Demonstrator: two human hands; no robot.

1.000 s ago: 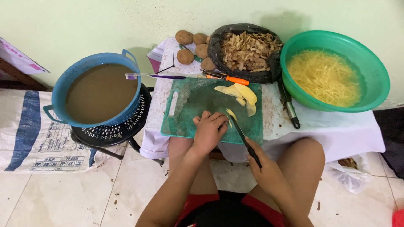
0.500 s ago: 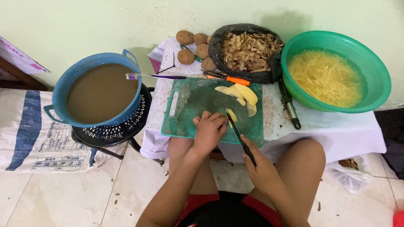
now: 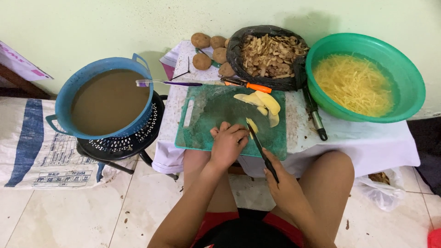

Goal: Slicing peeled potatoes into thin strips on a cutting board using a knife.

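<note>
My left hand (image 3: pixel 228 142) presses a piece of peeled potato (image 3: pixel 251 125) onto the green cutting board (image 3: pixel 206 121), fingers curled over it. My right hand (image 3: pixel 281 178) grips a black-handled knife (image 3: pixel 260 146) whose blade lies against the potato piece beside my left fingers. Several yellow potato slices (image 3: pixel 259 100) lie at the board's far right corner. To the right stands a green basin (image 3: pixel 404 78) holding thin potato strips in water.
A blue bucket (image 3: pixel 87 76) of murky brown water rests on a black stool at the left. Whole unpeeled potatoes (image 3: pixel 201 40), a black bag of peelings (image 3: pixel 271 55), an orange-handled peeler (image 3: pixel 250 85), a purple toothbrush (image 3: pixel 165 83) and a black-handled tool (image 3: pixel 317 119) sit on the low white-clothed table.
The knife and my right hand have shifted slightly along the potato piece; my left hand stays in place holding it.
</note>
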